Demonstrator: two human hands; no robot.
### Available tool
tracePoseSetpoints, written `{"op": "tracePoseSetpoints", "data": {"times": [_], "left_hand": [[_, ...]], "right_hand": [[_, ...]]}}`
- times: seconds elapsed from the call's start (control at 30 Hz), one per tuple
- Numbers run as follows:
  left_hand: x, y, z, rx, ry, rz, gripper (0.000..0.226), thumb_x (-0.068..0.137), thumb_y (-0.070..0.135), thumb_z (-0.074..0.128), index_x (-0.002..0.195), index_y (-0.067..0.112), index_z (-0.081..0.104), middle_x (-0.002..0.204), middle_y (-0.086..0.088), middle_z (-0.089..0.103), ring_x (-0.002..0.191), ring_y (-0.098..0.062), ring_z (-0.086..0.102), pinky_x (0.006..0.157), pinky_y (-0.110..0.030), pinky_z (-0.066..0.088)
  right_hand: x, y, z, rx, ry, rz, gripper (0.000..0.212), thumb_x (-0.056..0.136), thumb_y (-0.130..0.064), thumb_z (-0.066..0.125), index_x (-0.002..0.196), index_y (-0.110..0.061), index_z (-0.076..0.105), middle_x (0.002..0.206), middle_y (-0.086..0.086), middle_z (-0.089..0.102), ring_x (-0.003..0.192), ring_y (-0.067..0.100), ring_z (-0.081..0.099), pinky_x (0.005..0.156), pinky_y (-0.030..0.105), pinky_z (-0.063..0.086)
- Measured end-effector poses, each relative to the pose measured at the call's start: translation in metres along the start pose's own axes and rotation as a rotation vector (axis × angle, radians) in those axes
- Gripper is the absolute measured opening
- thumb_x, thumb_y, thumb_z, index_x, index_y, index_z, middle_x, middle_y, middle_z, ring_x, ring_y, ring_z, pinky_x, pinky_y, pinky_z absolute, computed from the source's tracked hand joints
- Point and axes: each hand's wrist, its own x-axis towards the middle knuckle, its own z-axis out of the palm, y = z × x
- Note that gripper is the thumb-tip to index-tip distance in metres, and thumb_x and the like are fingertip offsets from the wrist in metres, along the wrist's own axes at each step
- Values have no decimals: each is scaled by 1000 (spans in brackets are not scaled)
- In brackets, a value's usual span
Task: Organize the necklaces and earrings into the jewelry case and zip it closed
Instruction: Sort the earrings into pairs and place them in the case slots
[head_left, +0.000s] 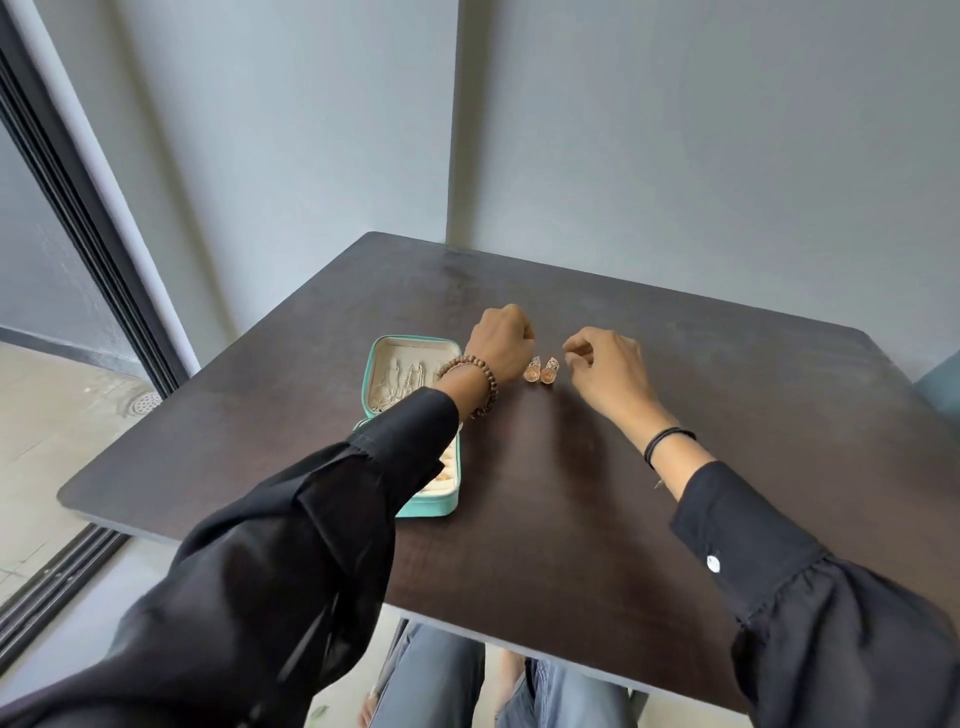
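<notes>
A teal jewelry case lies open on the dark table, its cream lid holding silver chains. My left forearm crosses over the case and hides most of its lower half. Two pale pink earrings rest on the table just right of the case. My left hand hovers beside them with curled fingers; whether it holds anything is hidden. My right hand sits right of the earrings, fingers curled, thumb and forefinger close together near them.
The table stands against a grey wall corner. A sliding glass door frame runs along the left, with a tiled floor and drain beyond. My knees in jeans show under the table's near edge.
</notes>
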Motion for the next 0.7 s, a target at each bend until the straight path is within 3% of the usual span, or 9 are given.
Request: {"op": "tracePoseSetpoints", "data": {"times": [0.17,0.27,0.5,0.7], "left_hand": [[15,-2,14,38,-91,-36,25,92,22,68,102,0,76,107,-20,72,103,-34,67,78,-34,52],[17,-1,14,42,-122,-62,23,89,19,70,98,-1,77,93,-16,71,98,-31,69,74,-33,51],[11,0,10,71,-106,-107,21,82,11,72,101,1,74,107,-19,70,102,-33,67,83,-37,56],[0,5,4,96,-173,-111,21,85,20,72,103,8,70,109,-15,69,100,-34,68,90,-44,58]], "right_hand": [[13,-6,5,-40,-64,-10,25,98,-23,62,94,-3,76,101,14,75,109,33,63,92,36,49],[15,-8,7,-87,-143,31,29,95,-26,65,86,-2,78,93,15,75,104,32,63,85,42,54],[14,-18,3,-53,-196,107,19,84,-13,67,77,-1,79,84,16,75,91,26,66,75,42,58],[7,-20,1,-31,-241,96,13,92,-18,65,91,-13,76,95,9,75,95,26,67,75,33,53]]}}
